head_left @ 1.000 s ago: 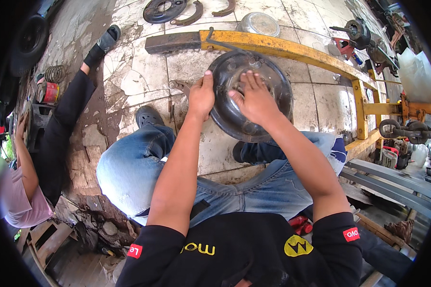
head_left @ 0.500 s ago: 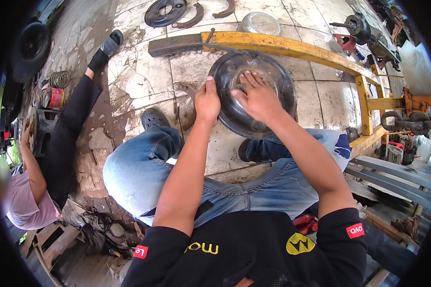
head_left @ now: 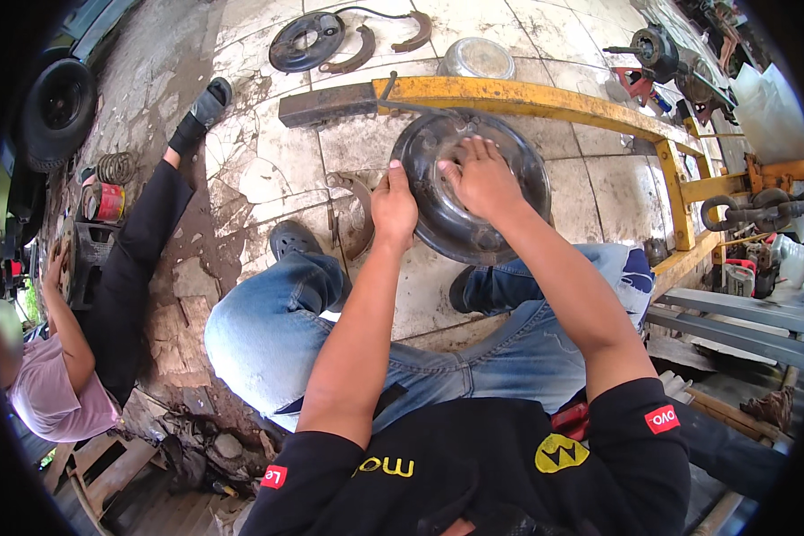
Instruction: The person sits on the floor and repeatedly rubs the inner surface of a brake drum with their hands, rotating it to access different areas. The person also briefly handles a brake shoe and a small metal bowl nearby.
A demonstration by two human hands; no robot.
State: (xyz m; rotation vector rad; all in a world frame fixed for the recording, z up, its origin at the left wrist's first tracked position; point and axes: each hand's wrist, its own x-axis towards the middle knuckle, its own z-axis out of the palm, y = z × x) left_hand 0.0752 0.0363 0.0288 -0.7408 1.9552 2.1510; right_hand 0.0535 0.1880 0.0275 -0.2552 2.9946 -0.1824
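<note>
Brake backing plate (head_left: 473, 192), a dark round steel disc, stood tilted on the tiled floor (head_left: 268, 179) between the person's knees, leaning toward the yellow steel frame (head_left: 545, 100). Compared with a second earlier, the right hand (head_left: 481, 177) sat closer to the plate's centre, fingers spread flat on its face; the left hand (head_left: 393, 207) kept its grip wrapped on the left rim. Judged: the plate was being steadied, not lifted. Being round, it had no long axis; its open face pointed up toward the camera. A curved brake shoe (head_left: 359, 214) lay just left of it. A second person's hand (head_left: 52, 266) worked well apart at far left.
</note>
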